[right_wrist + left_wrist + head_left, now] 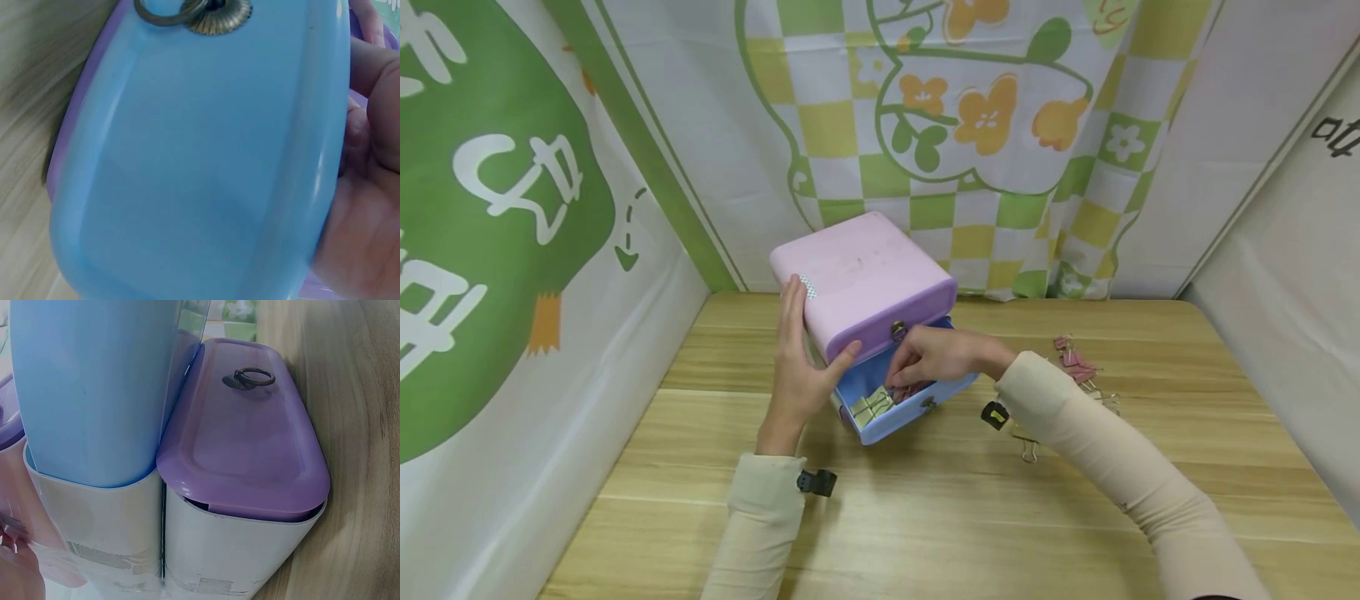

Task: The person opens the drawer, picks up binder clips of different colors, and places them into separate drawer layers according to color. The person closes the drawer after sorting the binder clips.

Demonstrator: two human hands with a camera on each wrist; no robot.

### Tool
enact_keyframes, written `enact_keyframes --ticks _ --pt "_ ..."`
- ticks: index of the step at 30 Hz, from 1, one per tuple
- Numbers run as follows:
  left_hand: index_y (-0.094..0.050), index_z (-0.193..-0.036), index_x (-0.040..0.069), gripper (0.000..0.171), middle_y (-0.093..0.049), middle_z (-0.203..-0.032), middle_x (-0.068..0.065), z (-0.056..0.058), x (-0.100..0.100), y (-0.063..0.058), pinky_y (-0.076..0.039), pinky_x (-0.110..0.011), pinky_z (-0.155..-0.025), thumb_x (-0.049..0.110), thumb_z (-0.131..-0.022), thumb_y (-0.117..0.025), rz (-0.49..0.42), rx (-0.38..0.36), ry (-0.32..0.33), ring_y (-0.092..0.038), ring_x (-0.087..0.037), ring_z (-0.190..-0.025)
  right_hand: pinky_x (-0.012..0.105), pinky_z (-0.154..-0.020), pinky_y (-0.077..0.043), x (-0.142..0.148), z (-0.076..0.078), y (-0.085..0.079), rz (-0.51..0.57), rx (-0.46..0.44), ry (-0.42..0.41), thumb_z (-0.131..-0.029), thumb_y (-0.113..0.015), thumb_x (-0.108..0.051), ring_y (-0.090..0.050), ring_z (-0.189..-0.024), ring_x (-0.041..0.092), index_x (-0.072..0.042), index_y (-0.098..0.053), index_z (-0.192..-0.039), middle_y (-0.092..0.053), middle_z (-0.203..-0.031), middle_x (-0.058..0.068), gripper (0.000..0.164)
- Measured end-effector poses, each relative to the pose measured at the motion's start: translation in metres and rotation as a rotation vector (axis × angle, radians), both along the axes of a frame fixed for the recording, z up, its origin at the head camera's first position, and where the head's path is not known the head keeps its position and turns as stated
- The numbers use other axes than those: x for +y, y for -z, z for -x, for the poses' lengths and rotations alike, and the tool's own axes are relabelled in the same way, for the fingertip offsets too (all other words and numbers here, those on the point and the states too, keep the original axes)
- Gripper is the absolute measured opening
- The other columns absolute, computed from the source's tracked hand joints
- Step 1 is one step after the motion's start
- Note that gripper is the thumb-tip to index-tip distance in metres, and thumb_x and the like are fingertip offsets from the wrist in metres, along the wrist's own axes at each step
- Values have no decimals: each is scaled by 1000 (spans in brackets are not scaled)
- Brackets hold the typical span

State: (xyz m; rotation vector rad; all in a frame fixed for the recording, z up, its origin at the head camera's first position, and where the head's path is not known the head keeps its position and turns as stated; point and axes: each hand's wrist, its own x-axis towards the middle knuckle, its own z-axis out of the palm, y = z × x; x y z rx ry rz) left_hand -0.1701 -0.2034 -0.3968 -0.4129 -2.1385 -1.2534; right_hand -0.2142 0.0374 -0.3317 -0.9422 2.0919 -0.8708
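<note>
A small drawer box with a pink top (865,275) stands on the table, turned at an angle. Its upper blue drawer (880,429) is pulled out, and a purple drawer front (250,437) sits below. My left hand (801,379) rests against the box's left side, fingers extended along it and thumb at the front corner. Inside the blue drawer are gold binder clips (872,406) and pink binder clips (912,392). My right hand (936,354) reaches into this drawer, fingers bent down at the pink clips. Whether it pinches one is hidden.
Several pink binder clips (1075,362) lie on the wooden table (925,525) to the right. A gold binder clip (1026,442) is partly covered by the right sleeve. Behind the box hangs a patterned curtain (977,167); a printed cloth (490,250) hangs at the left.
</note>
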Motion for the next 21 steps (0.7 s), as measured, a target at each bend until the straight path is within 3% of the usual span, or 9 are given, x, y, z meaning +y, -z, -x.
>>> enact_keyframes --ticks 6,14,21 --pt "-21 -170 22 108 -14 -179 7 -1 1 -1 -16 -55 -136 49 -86 -83 -7 -11 7 -10 -21 -167 26 -81 -64 8 2 -3 -27 101 9 -102 -69 -23 -77 -88 10 -6 -81 -113 -83 -100 4 24" --pt "-21 -170 22 108 -15 -179 7 0 1 0 -16 -55 -136 52 -86 -82 -5 -2 5 -11 -22 -167 36 -95 -66 32 4 -20 46 -24 118 -104 -66 -17 -79 -103 27 6 -73 -124 -80 -112 18 31" --pt "-21 -170 22 109 -14 -179 7 0 0 -1 -16 -57 -136 51 -86 -82 -9 -1 7 -10 -21 -167 39 -95 -66 63 -2 -41 66 57 183 -105 -65 -17 -79 -101 23 4 -74 -124 -81 -111 17 30"
